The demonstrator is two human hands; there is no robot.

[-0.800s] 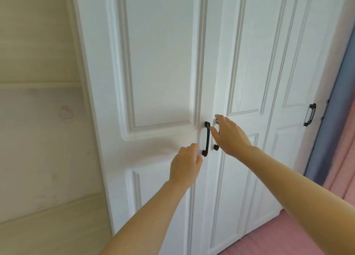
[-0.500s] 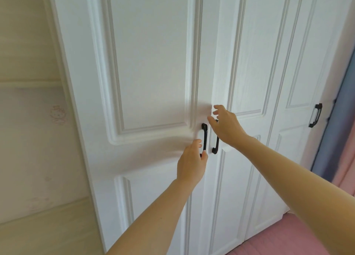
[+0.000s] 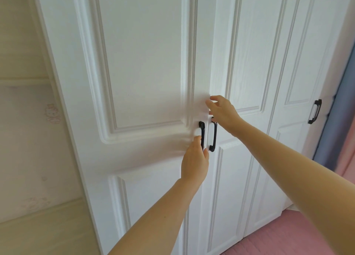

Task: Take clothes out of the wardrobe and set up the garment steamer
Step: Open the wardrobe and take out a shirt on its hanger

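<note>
Left hand on black handle (doors shut), right hand spread

We see two bare forearms reaching in from the lower edge, with no sleeve, watch, ring or bracelet on either. Our left hand and right hand are uncovered, without gloves; the fingers look slim, and the nails are too blurred to judge.

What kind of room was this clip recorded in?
Most likely a child's bedroom: a tall white panelled wardrobe with black handles, its doors shut, pale wallpaper with a faint cartoon cat, pink flooring, and a blue curtain at the right edge.
</note>
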